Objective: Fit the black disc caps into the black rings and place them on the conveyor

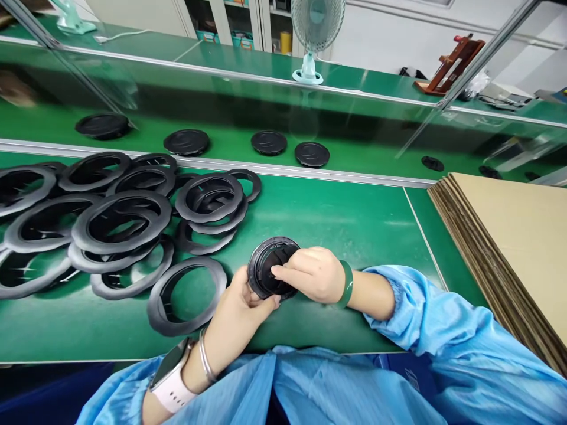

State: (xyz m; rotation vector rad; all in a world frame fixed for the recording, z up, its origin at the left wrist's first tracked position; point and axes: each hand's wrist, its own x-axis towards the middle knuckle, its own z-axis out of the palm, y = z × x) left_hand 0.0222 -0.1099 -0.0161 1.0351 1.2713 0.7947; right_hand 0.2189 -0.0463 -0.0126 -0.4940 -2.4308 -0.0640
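A round black plastic part (266,262) with a ridged rim is tilted above the green table, close to its front edge. My left hand (245,307) grips it by the lower left rim, thumb along the bottom. Over its inner face, my right hand (316,274) is closed with finger and thumb pressed near the middle; whether a small piece is between them is hidden. Just left of my left hand lies a single black ring (188,295). Beyond it, many more black rings (121,221) are heaped in loose stacks on the left.
Behind a metal rail, black discs (186,142) sit spaced along a green belt (230,141). Flat cardboard sheets (505,248) are stacked at right. On the shelf above stand a fan (316,26) and a brown wooden stand (456,65). The green table (354,218) stretches between rings and cardboard.
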